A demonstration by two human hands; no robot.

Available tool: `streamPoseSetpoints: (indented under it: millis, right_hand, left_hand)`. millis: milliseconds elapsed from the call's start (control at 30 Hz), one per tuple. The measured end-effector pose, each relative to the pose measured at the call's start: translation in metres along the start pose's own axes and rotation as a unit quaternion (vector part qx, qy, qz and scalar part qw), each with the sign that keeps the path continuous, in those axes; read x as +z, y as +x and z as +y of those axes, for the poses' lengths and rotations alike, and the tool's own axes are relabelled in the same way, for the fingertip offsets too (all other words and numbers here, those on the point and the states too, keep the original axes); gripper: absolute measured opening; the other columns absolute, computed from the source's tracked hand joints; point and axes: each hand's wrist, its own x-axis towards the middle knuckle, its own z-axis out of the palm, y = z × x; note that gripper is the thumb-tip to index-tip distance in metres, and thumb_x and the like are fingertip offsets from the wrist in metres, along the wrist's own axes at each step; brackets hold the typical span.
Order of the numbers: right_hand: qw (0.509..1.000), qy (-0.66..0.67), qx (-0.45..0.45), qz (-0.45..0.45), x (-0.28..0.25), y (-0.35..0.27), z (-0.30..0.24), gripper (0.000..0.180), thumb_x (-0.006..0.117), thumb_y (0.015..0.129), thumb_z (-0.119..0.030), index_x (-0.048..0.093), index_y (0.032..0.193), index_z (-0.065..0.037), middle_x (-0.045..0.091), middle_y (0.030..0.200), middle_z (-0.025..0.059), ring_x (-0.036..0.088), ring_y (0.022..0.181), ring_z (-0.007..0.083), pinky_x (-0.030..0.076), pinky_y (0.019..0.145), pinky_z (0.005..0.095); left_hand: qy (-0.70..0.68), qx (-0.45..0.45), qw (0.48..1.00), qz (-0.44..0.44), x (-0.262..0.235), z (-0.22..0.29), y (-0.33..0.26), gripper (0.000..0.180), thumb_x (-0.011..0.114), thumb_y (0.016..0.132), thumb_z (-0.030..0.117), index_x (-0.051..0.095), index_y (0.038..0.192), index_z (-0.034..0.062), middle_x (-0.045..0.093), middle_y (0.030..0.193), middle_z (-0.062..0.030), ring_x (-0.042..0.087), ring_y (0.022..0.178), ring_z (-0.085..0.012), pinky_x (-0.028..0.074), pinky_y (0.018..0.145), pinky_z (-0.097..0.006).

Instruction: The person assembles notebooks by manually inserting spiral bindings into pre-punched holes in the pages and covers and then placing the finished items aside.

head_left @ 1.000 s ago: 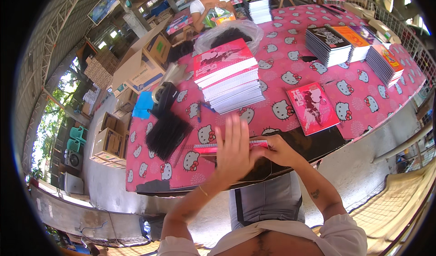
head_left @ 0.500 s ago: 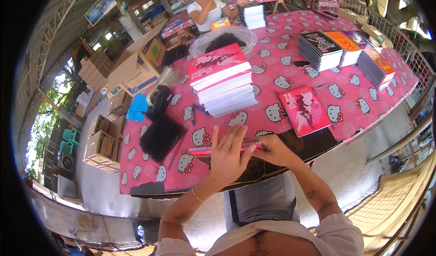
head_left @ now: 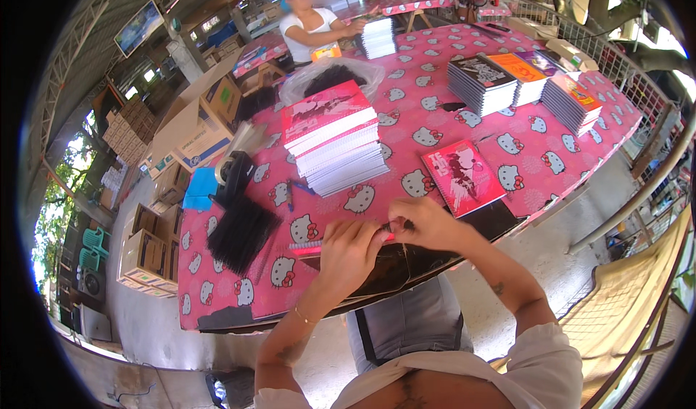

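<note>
fingers of the left grip (head_left: 348, 253) fold over the bound edge of a pink notebook (head_left: 306, 249), closed on it, back of the hand up and thumb pointing right. the right grip (head_left: 419, 222) meets that edge's right end, fingers curled and bunched; whether they pinch the coil there cannot be told. the notebook shows as a thin strip with a pale coil, close to the near edge of the worktop (head_left: 395, 122). both forearms cross that edge from below, elbows bent and apart.

to the right, a strip of black board (head_left: 493, 224) runs along the edge, and a red notebook (head_left: 464, 177) lies just beyond the right grip, bold pale lettering on its cover. left of the left grip, patterned cloth shows as far as a black bundle of strands (head_left: 243, 235). ahead, more cloth separates the hands from a tall notebook stack (head_left: 339, 148), its top cover also lettered.

farther out, a tape dispenser (head_left: 233, 177) stands at left beside a carton (head_left: 203, 130) printed with words and a small blue mark. dark-covered notebooks (head_left: 482, 83), boldly lettered, are piled at far right.
</note>
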Motion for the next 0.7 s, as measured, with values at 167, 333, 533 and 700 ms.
streamPoseSetpoints:
  millis: [167,333,533,700]
  right_hand:
    - [0.974,-0.12,0.053,0.183,0.03,-0.001,-0.038,0.023,0.075,0.082,-0.008,0.06,0.098,-0.002,0.064,0.091,0.0141,0.067,0.083,0.0323,0.052,0.07,0.0393]
    - [0.916,-0.157,-0.022,0.368,0.026,-0.004,-0.131,0.044,0.077,0.087,-0.02,0.062,0.124,-0.002,0.061,0.127,0.0201,0.062,0.112,0.0341,0.046,0.1,0.0442]
    - [0.879,0.054,0.173,0.44,-0.076,-0.035,-0.028,0.032,0.072,0.098,-0.015,0.06,0.121,0.004,0.068,0.085,0.0044,0.058,0.071,0.0091,0.047,0.063,0.027]
    - [0.866,-0.245,0.383,0.207,-0.149,-0.123,0.169,0.04,0.079,0.088,-0.027,0.069,0.117,-0.002,0.071,0.086,0.0176,0.068,0.075,0.0298,0.052,0.067,0.0393]
  left_hand:
    - [-0.014,-0.008,0.997,-0.082,-0.042,-0.003,0.011,0.017,0.071,0.087,0.01,0.067,0.102,0.002,0.071,0.086,-0.014,0.07,0.082,-0.0316,0.057,0.079,-0.042]
    - [-0.276,-0.093,0.951,0.107,-0.111,0.059,0.038,0.045,0.078,0.087,0.011,0.064,0.128,0.0002,0.069,0.122,-0.0213,0.071,0.108,-0.0312,0.06,0.078,-0.04]
    - [-0.319,-0.083,0.928,0.174,-0.105,0.005,0.044,0.039,0.068,0.099,0.017,0.064,0.133,-0.0015,0.066,0.129,-0.0176,0.066,0.116,-0.0257,0.053,0.097,-0.036]
    - [-0.291,-0.128,0.94,0.119,-0.09,-0.04,0.028,0.027,0.066,0.1,0.01,0.068,0.125,-0.0013,0.068,0.111,-0.0101,0.068,0.096,-0.0143,0.052,0.077,-0.025]
